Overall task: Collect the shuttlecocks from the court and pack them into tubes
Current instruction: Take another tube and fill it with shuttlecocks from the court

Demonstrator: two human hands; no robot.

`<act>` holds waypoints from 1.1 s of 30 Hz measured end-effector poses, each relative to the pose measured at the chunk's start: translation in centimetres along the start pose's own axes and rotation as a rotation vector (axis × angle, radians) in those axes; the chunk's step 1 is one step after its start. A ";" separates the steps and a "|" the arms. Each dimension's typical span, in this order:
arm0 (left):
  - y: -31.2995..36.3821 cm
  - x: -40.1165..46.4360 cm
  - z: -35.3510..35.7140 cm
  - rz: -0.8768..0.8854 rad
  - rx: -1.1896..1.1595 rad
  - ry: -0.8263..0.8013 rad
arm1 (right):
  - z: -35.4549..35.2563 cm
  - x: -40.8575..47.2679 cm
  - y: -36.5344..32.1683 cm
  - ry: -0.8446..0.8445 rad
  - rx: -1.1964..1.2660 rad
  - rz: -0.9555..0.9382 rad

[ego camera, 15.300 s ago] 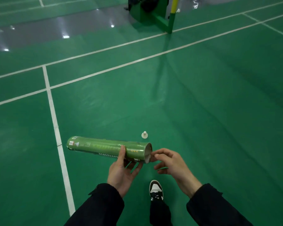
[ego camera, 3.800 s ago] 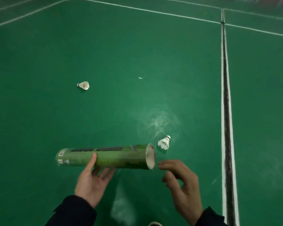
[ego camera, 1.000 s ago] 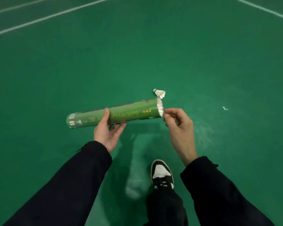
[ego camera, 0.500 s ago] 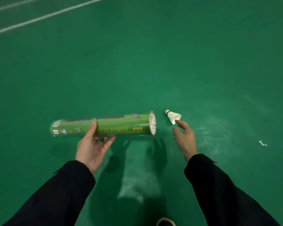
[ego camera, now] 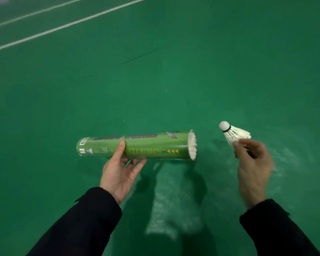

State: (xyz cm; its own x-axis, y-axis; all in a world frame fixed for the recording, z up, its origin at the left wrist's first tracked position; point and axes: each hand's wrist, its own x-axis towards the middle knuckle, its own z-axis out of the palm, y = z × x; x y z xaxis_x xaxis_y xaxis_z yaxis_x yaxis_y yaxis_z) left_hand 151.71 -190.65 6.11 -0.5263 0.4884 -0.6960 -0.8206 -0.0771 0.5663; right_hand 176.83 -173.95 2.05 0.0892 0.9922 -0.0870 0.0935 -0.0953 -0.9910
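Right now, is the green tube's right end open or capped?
Open: no cap on the green tube; white feathers show at its mouth.

Badminton court: green floor [ego camera: 174, 52], white lines [ego camera: 70, 24]

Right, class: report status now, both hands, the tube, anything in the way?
Left hand holds green tube, feathers at its open end. Right hand pinches shuttlecock, cork toward tube. Gap between them clear.

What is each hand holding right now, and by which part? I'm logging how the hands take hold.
The left hand holds the green tube around its middle. The right hand pinches the shuttlecock by its feather skirt, cork pointing away.
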 end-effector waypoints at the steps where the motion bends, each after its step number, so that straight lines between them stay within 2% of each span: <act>1: 0.2 0.1 0.1 0.004 -0.008 0.001 | -0.5 -1.5 -2.4 0.001 0.086 -0.068; 4: 0.3 -0.2 0.9 0.008 -0.019 -0.004 | -2.0 -4.9 -6.5 -0.129 0.145 -0.153; 7: -0.3 -0.5 1.5 0.006 -0.006 -0.030 | -2.4 -6.2 -6.7 -0.270 -0.032 -0.250; 13: -1.4 -1.3 1.6 -0.003 0.005 -0.074 | -2.4 -6.8 -6.9 -0.167 -0.259 -0.387; 18: -2.2 -1.9 1.5 0.004 0.030 -0.115 | -1.9 -7.4 -6.2 -0.248 -0.443 -0.495; 20: -2.5 -2.1 1.5 0.020 0.048 -0.123 | -1.6 -7.8 -6.1 -0.302 -0.404 -0.489; 26: -2.8 -2.8 1.3 0.034 0.033 -0.121 | -1.5 -8.9 -7.2 -0.445 -0.162 -0.297; 33: -3.0 -3.5 1.0 0.038 0.009 -0.100 | -0.8 -10.5 -7.7 -0.431 -0.086 -0.263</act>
State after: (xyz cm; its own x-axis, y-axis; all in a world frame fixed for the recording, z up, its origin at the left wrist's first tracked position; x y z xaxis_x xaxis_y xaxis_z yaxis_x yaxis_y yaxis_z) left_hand 156.23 -191.27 7.28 -0.5318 0.5694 -0.6269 -0.7981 -0.0896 0.5958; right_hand 176.00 -183.75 10.65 -0.3637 0.9248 0.1121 0.1406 0.1735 -0.9747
